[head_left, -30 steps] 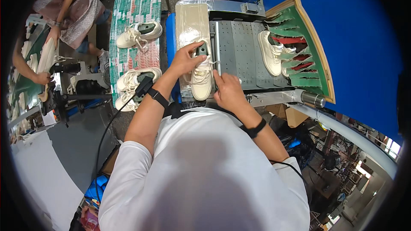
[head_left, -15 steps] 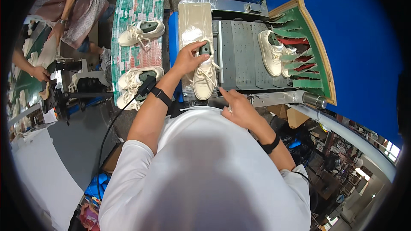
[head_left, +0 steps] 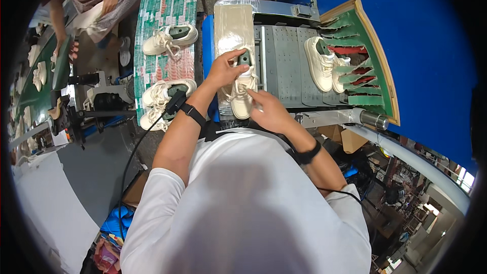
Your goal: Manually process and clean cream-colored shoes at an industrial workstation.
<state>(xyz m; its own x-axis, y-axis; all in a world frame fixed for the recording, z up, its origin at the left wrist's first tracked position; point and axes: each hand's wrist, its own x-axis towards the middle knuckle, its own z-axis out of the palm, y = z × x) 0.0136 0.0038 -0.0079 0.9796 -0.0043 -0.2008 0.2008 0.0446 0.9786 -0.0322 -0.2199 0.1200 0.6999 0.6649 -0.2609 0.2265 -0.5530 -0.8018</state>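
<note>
A cream lace-up shoe (head_left: 241, 106) rests toe toward me on the shiny tan board (head_left: 233, 28), with a dark green shoe last (head_left: 244, 59) showing in its opening. My left hand (head_left: 227, 69) is closed round the shoe's collar, thumb against the last. At the laces, my right hand (head_left: 270, 111) has its fingers curled and its index fingertip on a cream shoelace (head_left: 238, 89); the exact pinch is partly hidden. Two more cream shoes (head_left: 319, 63) stand right of the board, one partly behind green strips.
A metal slat conveyor (head_left: 286, 66) runs right into a wood-framed curtain of torn green strips (head_left: 362, 78). On the left, a patterned board (head_left: 167, 0) carries several cream shoes (head_left: 170, 39). Beyond it, a co-worker's hand (head_left: 110, 2) and arms show. A black cable (head_left: 131, 160) hangs beside my left arm.
My right hand has moved up and left from beside the toe onto the laces. My left hand keeps its grip on the shoe. The co-worker's arms have shifted.
</note>
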